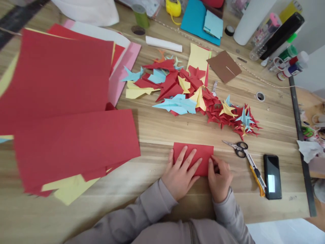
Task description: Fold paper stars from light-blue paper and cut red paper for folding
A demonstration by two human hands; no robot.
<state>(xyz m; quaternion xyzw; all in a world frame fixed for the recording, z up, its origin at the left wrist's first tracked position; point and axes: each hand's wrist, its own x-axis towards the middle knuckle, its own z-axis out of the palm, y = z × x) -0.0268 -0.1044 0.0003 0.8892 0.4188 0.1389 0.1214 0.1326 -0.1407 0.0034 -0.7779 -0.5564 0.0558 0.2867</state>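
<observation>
A small red rectangle of paper point(205, 154) lies flat on the wooden table in front of me. My left hand point(180, 174) rests on it with the fingers spread, pressing its left and middle part. At the paper's right edge, my right hand point(219, 174) pinches the border between thumb and curled fingers. Whether the sheet is folded I cannot tell. Just right of my right hand lie black-handled scissors point(240, 148) and a yellow-and-black utility knife point(257, 174), touching or nearly touching each other.
Large red sheets point(66, 81) are stacked at left over yellow and pink paper. Folded paper shapes point(175, 84) in red, blue and yellow heap across the middle. A phone point(272, 176) lies at right. Bottles and pens point(289, 61), a brown square point(224, 66) and blue paper point(194, 20) are farther back.
</observation>
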